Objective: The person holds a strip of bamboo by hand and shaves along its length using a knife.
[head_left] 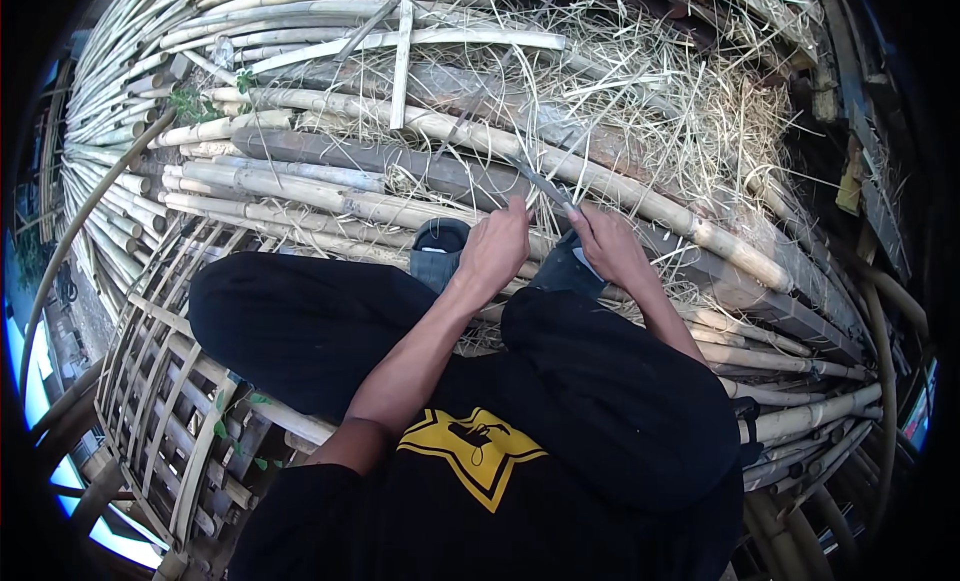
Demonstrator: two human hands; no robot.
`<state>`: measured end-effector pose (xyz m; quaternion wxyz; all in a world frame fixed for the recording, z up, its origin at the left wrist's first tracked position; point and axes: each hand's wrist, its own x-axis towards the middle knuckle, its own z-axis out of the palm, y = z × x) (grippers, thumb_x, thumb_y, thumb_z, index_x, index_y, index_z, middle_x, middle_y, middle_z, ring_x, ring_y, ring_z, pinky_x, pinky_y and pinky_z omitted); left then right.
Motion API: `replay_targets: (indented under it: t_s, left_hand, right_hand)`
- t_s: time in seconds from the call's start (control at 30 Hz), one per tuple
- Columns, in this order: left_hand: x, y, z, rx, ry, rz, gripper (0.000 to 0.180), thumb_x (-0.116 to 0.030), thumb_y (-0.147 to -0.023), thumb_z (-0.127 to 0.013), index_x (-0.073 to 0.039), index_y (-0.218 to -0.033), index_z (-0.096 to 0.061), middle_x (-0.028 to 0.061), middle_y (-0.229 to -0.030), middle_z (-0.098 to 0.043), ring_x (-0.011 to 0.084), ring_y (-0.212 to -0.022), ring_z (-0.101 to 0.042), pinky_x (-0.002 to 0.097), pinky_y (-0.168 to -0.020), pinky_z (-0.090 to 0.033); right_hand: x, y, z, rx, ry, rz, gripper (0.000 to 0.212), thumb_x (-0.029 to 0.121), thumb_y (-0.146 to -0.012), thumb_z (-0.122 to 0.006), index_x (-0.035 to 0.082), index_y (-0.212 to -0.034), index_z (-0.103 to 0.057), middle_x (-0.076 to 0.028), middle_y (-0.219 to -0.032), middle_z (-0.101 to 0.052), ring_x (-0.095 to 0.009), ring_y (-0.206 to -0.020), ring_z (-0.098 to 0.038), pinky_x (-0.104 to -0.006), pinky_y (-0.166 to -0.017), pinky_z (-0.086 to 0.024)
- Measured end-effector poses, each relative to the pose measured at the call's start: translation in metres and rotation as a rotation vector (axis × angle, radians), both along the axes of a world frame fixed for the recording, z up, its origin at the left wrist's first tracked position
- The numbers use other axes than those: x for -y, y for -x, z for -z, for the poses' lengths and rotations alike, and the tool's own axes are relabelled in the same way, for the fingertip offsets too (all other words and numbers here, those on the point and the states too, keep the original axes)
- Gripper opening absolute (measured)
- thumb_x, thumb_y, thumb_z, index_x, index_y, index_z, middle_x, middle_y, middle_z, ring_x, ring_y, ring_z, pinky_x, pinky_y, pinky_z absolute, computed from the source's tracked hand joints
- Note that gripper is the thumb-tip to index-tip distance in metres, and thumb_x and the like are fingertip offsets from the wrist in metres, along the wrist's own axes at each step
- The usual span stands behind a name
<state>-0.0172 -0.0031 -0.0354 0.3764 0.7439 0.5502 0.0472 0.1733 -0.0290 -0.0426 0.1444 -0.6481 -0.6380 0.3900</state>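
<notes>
Past the black-clad knees and the dark sandals, the left hand curls into a closed grip, though I cannot tell whether anything is in it; near it, the right hand has its grip closed on a knife, blade slanting away leftward near a long bamboo pole. Farther off, pale shavings lie heaped.

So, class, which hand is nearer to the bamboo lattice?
Left: the left hand is up and right of the bamboo lattice in view; the right hand, holding a knife, is farther right.
</notes>
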Motion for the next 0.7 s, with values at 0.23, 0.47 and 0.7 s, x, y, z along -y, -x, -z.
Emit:
replay_targets:
  t_s: [0.23,0.47,0.7]
  left_hand:
    - [0.003,-0.004,-0.01,-0.024,0.117,-0.041,0.019,-0.016,-0.096,-0.043,0.003,-0.093,-0.045,0.0296,-0.078,-0.061,0.0488,-0.076,-0.06,0.0572,-0.065,-0.045]
    - [0.008,-0.004,-0.015,0.071,-0.046,-0.067,0.02,-0.016,-0.097,-0.046,0.003,-0.094,-0.045,0.0299,-0.066,-0.057,0.0491,-0.064,-0.057,0.0549,-0.055,-0.041]
    - [0.013,0.021,-0.038,0.065,-0.081,-0.115,0.016,-0.012,-0.096,-0.046,0.002,-0.09,-0.042,0.029,-0.072,-0.059,0.0481,-0.068,-0.058,0.0545,-0.057,-0.044]
  right_hand:
    - [-0.006,-0.007,-0.005,-0.052,0.024,-0.114,0.04,0.034,-0.097,-0.046,-0.001,-0.081,-0.055,-0.024,-0.068,-0.057,-0.045,-0.068,-0.056,-0.0519,-0.064,-0.042]
    - [-0.024,-0.028,-0.017,0.08,-0.056,-0.254,0.038,0.037,-0.095,-0.049,0.001,-0.082,-0.056,-0.022,-0.06,-0.056,-0.044,-0.062,-0.056,-0.0518,-0.057,-0.042]
    - [-0.066,-0.097,-0.015,0.216,-0.2,0.156,0.044,0.035,-0.1,-0.041,-0.001,-0.08,-0.057,-0.022,-0.057,-0.054,-0.04,-0.052,-0.054,-0.0483,-0.052,-0.041]
